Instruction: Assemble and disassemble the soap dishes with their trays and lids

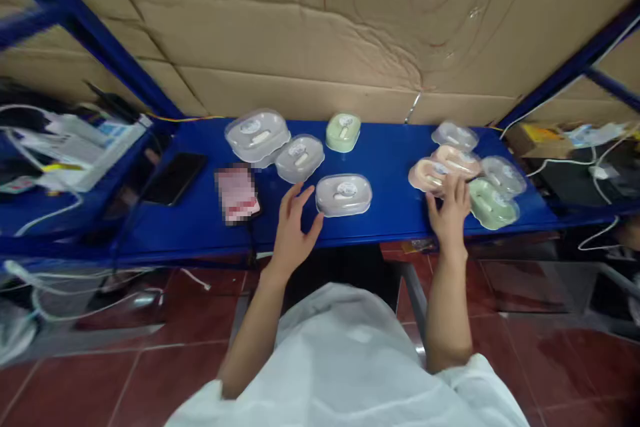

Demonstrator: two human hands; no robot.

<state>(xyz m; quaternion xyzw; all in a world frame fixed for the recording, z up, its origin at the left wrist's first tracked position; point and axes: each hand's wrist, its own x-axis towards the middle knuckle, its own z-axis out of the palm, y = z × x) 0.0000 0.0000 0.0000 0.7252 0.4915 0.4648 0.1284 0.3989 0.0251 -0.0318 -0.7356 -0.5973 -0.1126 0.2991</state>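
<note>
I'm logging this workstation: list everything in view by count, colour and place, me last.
Table: one, blue, centre
Grey containers: at least five, grey, left, centre, right
Green containers: two, green, back centre and right
Pink containers: two, pink, right
Phone-like slab: one, black, table's left
Pixelated item: one, pinkish, right of slab
Cardboard: some, brown, behind table
Posts: several, blue, both sides
Cables: several, white, both sides
Carton: one, brown, right
Clutter: uncounted, mixed, sides, partly blurred
Chair: one, black, below table
Floor tiles: many, red, below
Garment: one, white, on wearer
Left hand: one, bare, beside centre grey container
Right hand: one, bare, at pink containers
</note>
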